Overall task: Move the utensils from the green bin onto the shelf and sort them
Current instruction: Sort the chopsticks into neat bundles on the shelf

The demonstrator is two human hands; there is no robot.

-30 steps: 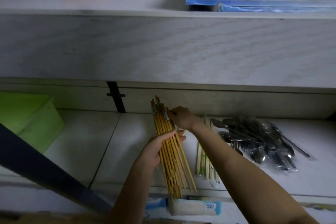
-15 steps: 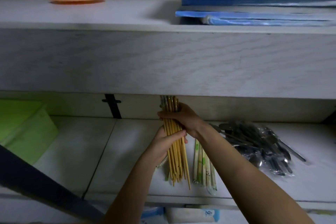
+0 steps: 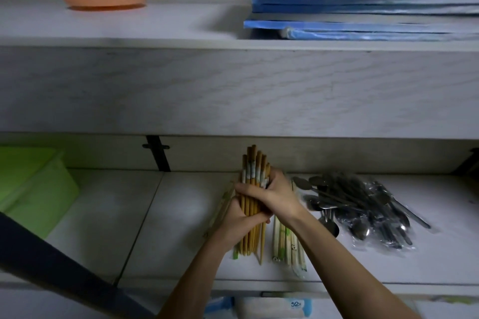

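Note:
A bundle of yellow wooden chopsticks (image 3: 252, 163) stands nearly upright on the lower shelf (image 3: 181, 215). My left hand (image 3: 237, 217) grips the bundle from below and from the left. My right hand (image 3: 274, 193) wraps around it higher up from the right. Just right of the bundle lie paper-wrapped chopsticks (image 3: 285, 243). Further right sits a pile of metal spoons (image 3: 363, 204) in clear plastic. The green bin (image 3: 33, 189) stands at the left end of the same shelf.
The upper shelf's thick front board (image 3: 233, 90) hangs low over the work area. An orange dish (image 3: 103, 1) and a stack of blue folders (image 3: 363, 8) sit on top. A dark diagonal bar (image 3: 51, 267) crosses the lower left. A tissue pack (image 3: 274, 305) lies below.
The chopstick bundle has been raised from a slant to nearly upright and gathered tighter. My right hand moved from its top end to wrap around it, close above my left hand.

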